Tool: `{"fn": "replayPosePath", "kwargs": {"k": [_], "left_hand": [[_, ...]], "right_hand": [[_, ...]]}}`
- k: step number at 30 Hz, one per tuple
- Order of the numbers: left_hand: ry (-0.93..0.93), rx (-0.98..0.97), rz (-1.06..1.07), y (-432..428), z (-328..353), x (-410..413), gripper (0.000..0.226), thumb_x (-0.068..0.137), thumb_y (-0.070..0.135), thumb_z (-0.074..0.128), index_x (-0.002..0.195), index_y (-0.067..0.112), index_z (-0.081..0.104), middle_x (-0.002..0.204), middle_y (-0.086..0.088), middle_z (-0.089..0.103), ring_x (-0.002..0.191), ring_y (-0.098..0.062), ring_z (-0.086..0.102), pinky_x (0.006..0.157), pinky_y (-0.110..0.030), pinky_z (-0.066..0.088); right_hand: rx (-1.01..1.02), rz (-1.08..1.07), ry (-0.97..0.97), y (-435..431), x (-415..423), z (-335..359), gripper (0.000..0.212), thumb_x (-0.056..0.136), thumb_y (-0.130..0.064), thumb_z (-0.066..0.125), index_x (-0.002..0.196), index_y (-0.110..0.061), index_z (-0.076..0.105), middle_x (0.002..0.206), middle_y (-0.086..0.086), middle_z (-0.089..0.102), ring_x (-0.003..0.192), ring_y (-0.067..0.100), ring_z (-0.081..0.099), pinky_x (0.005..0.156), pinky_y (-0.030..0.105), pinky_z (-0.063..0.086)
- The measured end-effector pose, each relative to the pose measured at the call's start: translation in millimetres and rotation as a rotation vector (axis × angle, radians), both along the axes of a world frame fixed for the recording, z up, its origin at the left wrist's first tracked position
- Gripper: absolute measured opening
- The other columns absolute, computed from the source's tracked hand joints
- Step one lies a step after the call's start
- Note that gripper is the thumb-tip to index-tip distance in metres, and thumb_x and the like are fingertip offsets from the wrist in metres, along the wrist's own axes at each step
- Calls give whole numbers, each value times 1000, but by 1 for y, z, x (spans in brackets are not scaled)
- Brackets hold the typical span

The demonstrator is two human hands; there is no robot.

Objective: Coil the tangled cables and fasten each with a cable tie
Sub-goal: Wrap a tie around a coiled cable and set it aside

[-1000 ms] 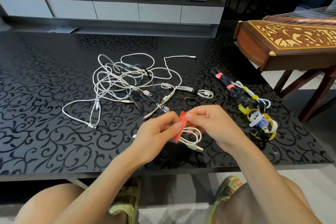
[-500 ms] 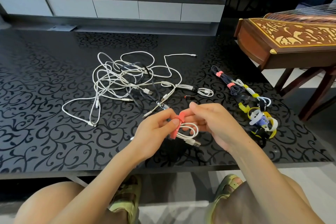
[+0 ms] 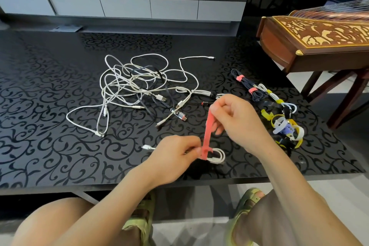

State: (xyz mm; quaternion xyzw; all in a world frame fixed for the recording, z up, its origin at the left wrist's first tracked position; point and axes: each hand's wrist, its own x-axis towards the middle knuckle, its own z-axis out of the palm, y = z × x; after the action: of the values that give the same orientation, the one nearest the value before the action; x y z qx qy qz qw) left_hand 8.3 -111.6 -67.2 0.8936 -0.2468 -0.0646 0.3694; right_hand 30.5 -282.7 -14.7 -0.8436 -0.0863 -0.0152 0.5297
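A small white coil (image 3: 216, 157) is held at lower centre of the frame, low over the black table (image 3: 50, 126). Whether it rests on the surface cannot be told. Its left side is pinched by the curled fingers of the left hand (image 3: 175, 156). A red tie (image 3: 208, 130) is looped round the coil at that grip. Its free end is stretched upward and pinched between thumb and forefinger of the right hand (image 3: 237, 120), which is raised above and right of the left. A white plug (image 3: 146, 147) is seen just left of the left hand.

The tangle (image 3: 135, 88) of white and dark cables is spread across the centre of the table, well apart from the hands. At centre right a dark bundle (image 3: 247, 86) is bound with two red ties, and a white bundle (image 3: 273, 96) beside it is bound with yellow ones. A heap of loose ties (image 3: 285, 128) lies just below them. A carved zither (image 3: 319, 34) stands at upper right.
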Motion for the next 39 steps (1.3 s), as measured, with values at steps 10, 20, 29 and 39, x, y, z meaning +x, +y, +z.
{"fn": "replayPosePath", "kwargs": {"k": [10, 20, 29, 39], "left_hand": [[-212, -86, -98, -11, -3, -15, 14, 97, 38, 34, 97, 24, 32, 47, 6, 40, 46, -15, 37, 50, -30, 29], [-438, 139, -113, -14, 2, -14, 11, 97, 36, 35, 98, 27, 41, 51, 10, 34, 47, -15, 32, 49, -27, 20], [-447, -10, -143, -14, 2, -12, 13, 88, 13, 42, 78, 19, 37, 61, 11, 32, 54, -13, 31, 49, -26, 30], [-487, -55, 10, -11, 1, -7, 13, 83, 6, 49, 72, 11, 46, 53, 2, 36, 47, -20, 36, 46, -41, 41]], "right_hand": [[-159, -125, 84, 7, 20, -25, 27, 99, -26, 33, 91, -5, 48, 81, 13, 66, 72, 24, 61, 72, 41, 51], [-263, -185, 336, 11, 22, -34, 23, 95, -12, 34, 80, -5, 49, 65, 10, 54, 48, 13, 40, 46, 25, 33], [-172, -192, 472, 8, 22, -33, 21, 91, -9, 37, 74, -8, 50, 50, 9, 40, 36, 13, 34, 41, 21, 29], [-16, -406, 480, 11, 35, -46, 38, 90, 4, 40, 59, -13, 24, 53, 7, 24, 29, 10, 23, 26, 16, 14]]}}
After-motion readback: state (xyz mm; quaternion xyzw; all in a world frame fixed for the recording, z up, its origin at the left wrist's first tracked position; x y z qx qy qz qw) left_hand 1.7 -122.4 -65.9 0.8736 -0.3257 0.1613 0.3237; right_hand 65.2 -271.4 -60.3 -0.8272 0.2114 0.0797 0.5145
